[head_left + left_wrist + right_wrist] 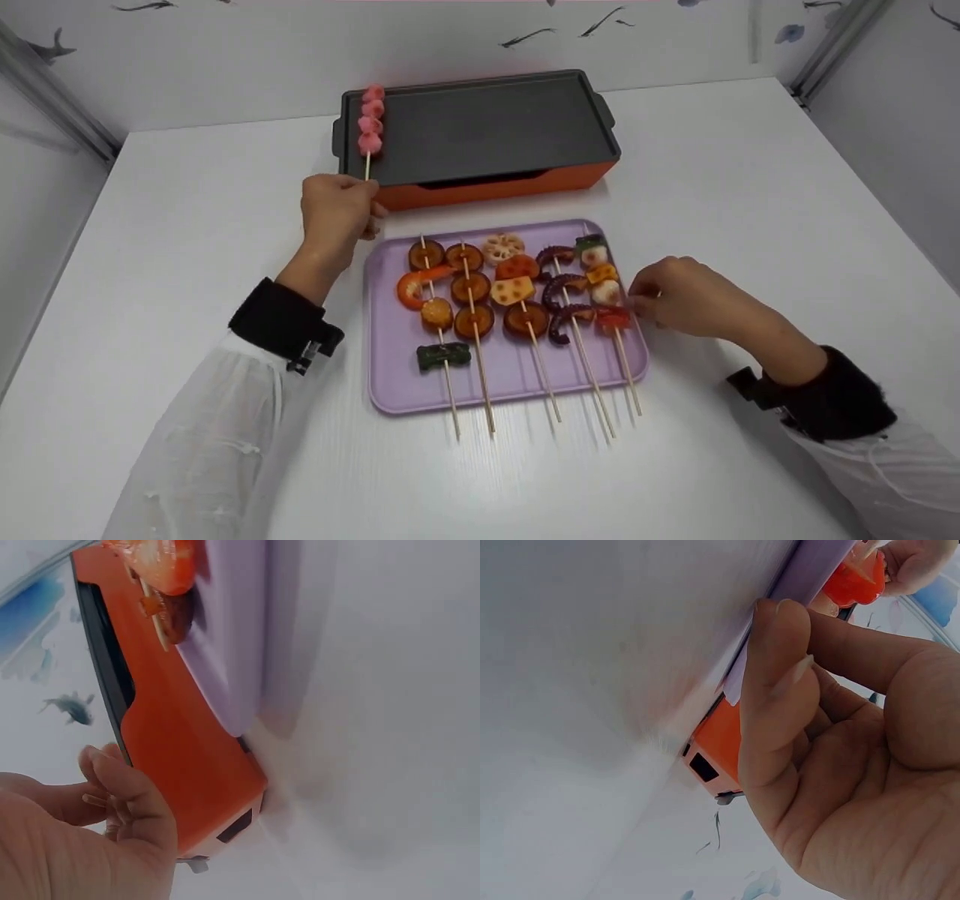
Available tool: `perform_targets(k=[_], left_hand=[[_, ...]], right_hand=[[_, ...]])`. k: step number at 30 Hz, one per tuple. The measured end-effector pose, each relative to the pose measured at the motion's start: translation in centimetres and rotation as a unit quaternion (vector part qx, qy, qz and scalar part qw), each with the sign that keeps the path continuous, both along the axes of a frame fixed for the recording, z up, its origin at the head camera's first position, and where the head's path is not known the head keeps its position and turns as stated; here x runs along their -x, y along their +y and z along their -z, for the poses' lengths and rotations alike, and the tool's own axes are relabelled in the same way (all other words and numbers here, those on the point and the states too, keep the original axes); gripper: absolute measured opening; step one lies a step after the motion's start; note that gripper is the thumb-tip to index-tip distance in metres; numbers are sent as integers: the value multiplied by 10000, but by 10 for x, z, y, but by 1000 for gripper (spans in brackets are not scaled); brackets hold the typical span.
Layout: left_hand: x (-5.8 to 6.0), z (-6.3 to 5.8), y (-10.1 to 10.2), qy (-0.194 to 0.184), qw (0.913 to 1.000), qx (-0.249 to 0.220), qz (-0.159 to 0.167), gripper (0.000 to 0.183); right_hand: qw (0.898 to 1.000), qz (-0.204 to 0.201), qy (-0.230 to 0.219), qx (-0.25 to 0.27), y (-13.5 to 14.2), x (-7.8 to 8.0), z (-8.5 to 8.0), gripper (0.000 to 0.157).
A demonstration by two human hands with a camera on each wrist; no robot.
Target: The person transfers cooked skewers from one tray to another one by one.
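Observation:
My left hand [337, 210] pinches the bare end of a skewer of pink balls [370, 124]. That skewer lies along the left side of the black grill plate [487, 127]. In the left wrist view a short stick end [94, 800] shows between the thumb and fingers. My right hand [694, 296] is at the right rim of the lilac tray [390, 390], fingers loosely bent and nothing visible in them. Whether its fingertips touch the rim is unclear. Nearest to it on the tray is a skewer of mixed pieces [607, 292].
Several skewers lie side by side on the tray, among them an octopus skewer [564, 292] and a skewer of brown rounds [470, 288]. Their sticks overhang its front edge. The grill's orange body [570, 177] stands behind the tray. A patterned wall [450, 30] rises behind the white table [720, 150].

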State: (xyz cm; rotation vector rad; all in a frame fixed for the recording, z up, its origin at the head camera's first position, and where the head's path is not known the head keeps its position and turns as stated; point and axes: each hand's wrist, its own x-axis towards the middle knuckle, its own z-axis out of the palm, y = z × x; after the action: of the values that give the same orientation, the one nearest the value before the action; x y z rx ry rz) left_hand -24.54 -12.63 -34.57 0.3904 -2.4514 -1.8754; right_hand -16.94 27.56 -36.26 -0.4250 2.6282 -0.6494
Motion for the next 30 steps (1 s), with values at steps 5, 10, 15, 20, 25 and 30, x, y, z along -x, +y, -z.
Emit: perform_targets(k=[5, 10, 15, 20, 25, 30], left_hand=[[-2, -11, -2, -215, 9894, -1431, -76, 26], [-4, -20, -4, -399, 9724, -2294, -120, 27], [-12, -22, -6, -321, 9634, -2661, -6, 24], [-26, -20, -9, -1, 9628, -2694, 192, 21], [-45, -16, -16, 214, 9605, -2752, 358, 15], [-64, -11, -20, 145, 9620, -2675, 519, 16]], right_hand=[[10000, -55, 59, 22, 0, 0, 0, 16], [9999, -75, 87, 29, 0, 0, 1, 16], [9999, -69, 99, 17, 0, 1, 1, 16], [10000, -55, 64, 14, -1, 1, 1, 16], [10000, -17, 56, -18, -1, 1, 1, 16], [10000, 51, 34, -37, 0, 0, 1, 16]])
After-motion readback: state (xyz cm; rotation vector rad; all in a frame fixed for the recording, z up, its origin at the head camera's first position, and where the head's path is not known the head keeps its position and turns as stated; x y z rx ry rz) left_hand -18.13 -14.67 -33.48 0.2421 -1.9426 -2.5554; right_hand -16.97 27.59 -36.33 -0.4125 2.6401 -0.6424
